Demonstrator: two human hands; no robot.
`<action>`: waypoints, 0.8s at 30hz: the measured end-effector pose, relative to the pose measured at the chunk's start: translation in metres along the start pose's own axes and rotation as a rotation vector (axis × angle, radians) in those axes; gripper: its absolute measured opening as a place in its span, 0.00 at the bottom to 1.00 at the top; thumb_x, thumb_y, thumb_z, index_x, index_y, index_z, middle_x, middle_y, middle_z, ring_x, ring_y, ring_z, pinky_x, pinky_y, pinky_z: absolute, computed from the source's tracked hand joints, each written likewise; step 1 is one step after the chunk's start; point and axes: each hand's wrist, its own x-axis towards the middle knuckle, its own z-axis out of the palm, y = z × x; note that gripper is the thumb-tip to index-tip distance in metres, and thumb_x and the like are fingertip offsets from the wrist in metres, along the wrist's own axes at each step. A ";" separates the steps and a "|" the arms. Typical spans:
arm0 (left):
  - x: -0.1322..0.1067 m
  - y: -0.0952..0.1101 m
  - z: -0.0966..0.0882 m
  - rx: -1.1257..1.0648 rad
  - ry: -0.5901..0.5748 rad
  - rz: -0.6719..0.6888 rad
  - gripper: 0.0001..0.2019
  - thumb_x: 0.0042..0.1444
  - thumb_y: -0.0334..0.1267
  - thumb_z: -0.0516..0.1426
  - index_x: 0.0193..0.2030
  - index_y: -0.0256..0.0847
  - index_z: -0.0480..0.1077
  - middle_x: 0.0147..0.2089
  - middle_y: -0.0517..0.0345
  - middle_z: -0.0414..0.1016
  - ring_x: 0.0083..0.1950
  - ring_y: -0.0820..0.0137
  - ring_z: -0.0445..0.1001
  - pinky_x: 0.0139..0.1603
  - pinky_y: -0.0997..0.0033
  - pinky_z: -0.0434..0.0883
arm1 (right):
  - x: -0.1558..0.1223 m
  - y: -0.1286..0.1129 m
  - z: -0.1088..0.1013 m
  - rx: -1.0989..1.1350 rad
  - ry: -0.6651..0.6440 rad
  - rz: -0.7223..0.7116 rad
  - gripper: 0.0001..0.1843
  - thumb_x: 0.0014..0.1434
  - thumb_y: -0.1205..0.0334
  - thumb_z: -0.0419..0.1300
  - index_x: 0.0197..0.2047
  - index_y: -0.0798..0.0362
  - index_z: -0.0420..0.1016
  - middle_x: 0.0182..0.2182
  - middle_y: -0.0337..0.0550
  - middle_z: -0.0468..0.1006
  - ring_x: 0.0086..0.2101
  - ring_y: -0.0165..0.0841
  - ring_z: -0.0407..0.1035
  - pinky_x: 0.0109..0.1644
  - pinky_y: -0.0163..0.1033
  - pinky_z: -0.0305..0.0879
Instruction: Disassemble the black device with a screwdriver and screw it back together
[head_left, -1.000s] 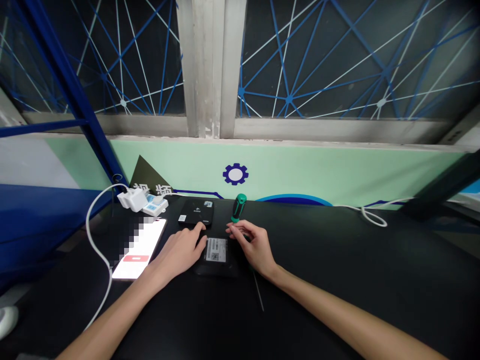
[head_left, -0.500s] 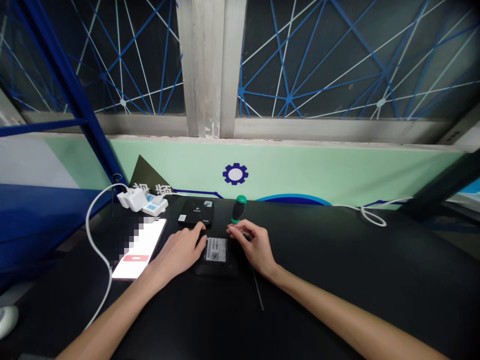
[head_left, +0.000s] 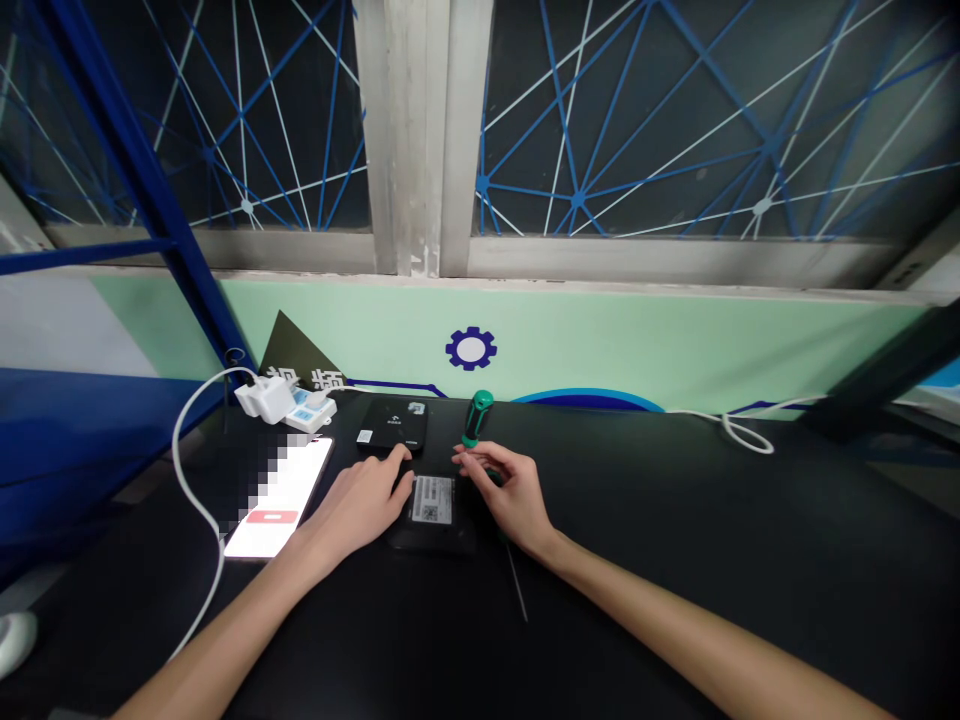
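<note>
A flat black box (head_left: 433,500) with a white printed label on its upper face lies on the table between my hands. My left hand (head_left: 367,500) grips its far left corner, thumb and forefinger at the edge. At the far right corner, my right hand (head_left: 514,492) has thumb and fingertips pinched together; anything between them is too small to make out. Beneath that palm lies a screwdriver, its thin metal shaft (head_left: 517,585) pointing toward me and its handle mostly hidden. Just beyond the right fingertips is a second screwdriver with a green and black handle (head_left: 478,415).
A second black box (head_left: 393,424) lies behind the first. On the left are a lit phone (head_left: 281,500), a white power strip (head_left: 309,410) with a charger (head_left: 266,398), and a white cable (head_left: 180,470). Another white cable (head_left: 746,435) runs along the wall at right.
</note>
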 end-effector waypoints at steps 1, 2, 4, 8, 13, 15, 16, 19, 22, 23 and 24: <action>0.000 0.000 0.000 0.001 0.001 -0.001 0.17 0.69 0.47 0.42 0.58 0.47 0.63 0.35 0.52 0.78 0.38 0.54 0.80 0.34 0.65 0.67 | 0.000 0.000 0.000 0.000 -0.001 0.000 0.12 0.63 0.53 0.62 0.38 0.53 0.81 0.39 0.49 0.84 0.34 0.38 0.79 0.41 0.41 0.77; 0.000 0.000 0.000 0.003 0.001 -0.003 0.17 0.69 0.47 0.42 0.58 0.47 0.63 0.35 0.52 0.78 0.38 0.54 0.80 0.34 0.65 0.67 | 0.000 0.001 0.000 0.001 0.000 0.000 0.13 0.63 0.53 0.62 0.38 0.53 0.80 0.39 0.49 0.84 0.33 0.38 0.79 0.41 0.41 0.77; 0.000 0.001 0.001 0.007 0.003 -0.006 0.17 0.69 0.46 0.42 0.58 0.46 0.63 0.34 0.52 0.78 0.38 0.54 0.80 0.34 0.65 0.67 | 0.000 0.001 -0.001 0.000 0.000 0.000 0.12 0.63 0.53 0.62 0.38 0.53 0.80 0.38 0.49 0.84 0.33 0.37 0.79 0.40 0.40 0.77; 0.000 0.000 0.001 0.008 0.004 -0.007 0.16 0.69 0.46 0.42 0.57 0.46 0.63 0.34 0.53 0.78 0.38 0.54 0.80 0.34 0.65 0.66 | 0.000 0.000 -0.001 0.003 0.000 0.003 0.12 0.63 0.53 0.63 0.36 0.53 0.80 0.35 0.48 0.84 0.32 0.37 0.79 0.39 0.39 0.76; 0.000 0.000 0.000 0.001 0.000 -0.003 0.17 0.70 0.47 0.42 0.58 0.46 0.63 0.34 0.53 0.78 0.38 0.55 0.80 0.33 0.66 0.66 | 0.001 0.000 0.000 0.012 0.020 0.017 0.11 0.61 0.54 0.64 0.34 0.53 0.79 0.32 0.46 0.84 0.31 0.37 0.78 0.38 0.38 0.75; 0.000 0.000 0.000 0.001 -0.001 -0.004 0.17 0.69 0.47 0.42 0.57 0.46 0.63 0.34 0.53 0.78 0.38 0.55 0.80 0.33 0.66 0.67 | 0.001 0.000 0.001 0.008 0.024 0.019 0.11 0.60 0.54 0.65 0.34 0.53 0.79 0.31 0.45 0.83 0.30 0.36 0.77 0.37 0.38 0.74; 0.000 0.000 0.000 0.001 -0.002 -0.004 0.17 0.69 0.47 0.42 0.57 0.46 0.63 0.34 0.53 0.78 0.38 0.54 0.80 0.34 0.65 0.67 | 0.001 0.001 0.001 0.005 0.027 0.020 0.11 0.60 0.54 0.65 0.33 0.53 0.78 0.31 0.45 0.83 0.30 0.36 0.77 0.37 0.38 0.74; 0.000 0.000 0.000 0.000 -0.005 -0.006 0.17 0.69 0.46 0.42 0.58 0.46 0.63 0.34 0.52 0.78 0.39 0.54 0.80 0.34 0.65 0.68 | 0.001 0.000 0.001 -0.009 0.039 0.017 0.12 0.59 0.53 0.66 0.32 0.53 0.78 0.29 0.43 0.82 0.29 0.36 0.76 0.35 0.37 0.73; 0.000 0.000 0.000 -0.001 -0.005 -0.007 0.18 0.69 0.47 0.41 0.58 0.45 0.63 0.35 0.51 0.78 0.39 0.55 0.80 0.36 0.64 0.69 | 0.001 -0.001 0.001 -0.030 0.052 0.006 0.13 0.59 0.52 0.66 0.30 0.53 0.76 0.27 0.42 0.80 0.28 0.35 0.75 0.34 0.37 0.72; 0.000 0.000 -0.001 -0.002 -0.005 -0.006 0.19 0.69 0.47 0.41 0.58 0.45 0.63 0.35 0.51 0.78 0.39 0.55 0.80 0.36 0.64 0.69 | 0.001 -0.001 0.001 -0.036 0.055 0.003 0.13 0.58 0.52 0.66 0.30 0.52 0.76 0.27 0.42 0.80 0.28 0.35 0.75 0.34 0.37 0.72; 0.000 0.000 -0.001 -0.003 -0.006 -0.004 0.19 0.69 0.48 0.41 0.58 0.45 0.63 0.35 0.51 0.78 0.39 0.55 0.80 0.36 0.64 0.69 | 0.001 -0.002 0.001 -0.038 0.058 0.001 0.13 0.58 0.52 0.66 0.30 0.52 0.76 0.27 0.42 0.80 0.28 0.35 0.75 0.34 0.37 0.72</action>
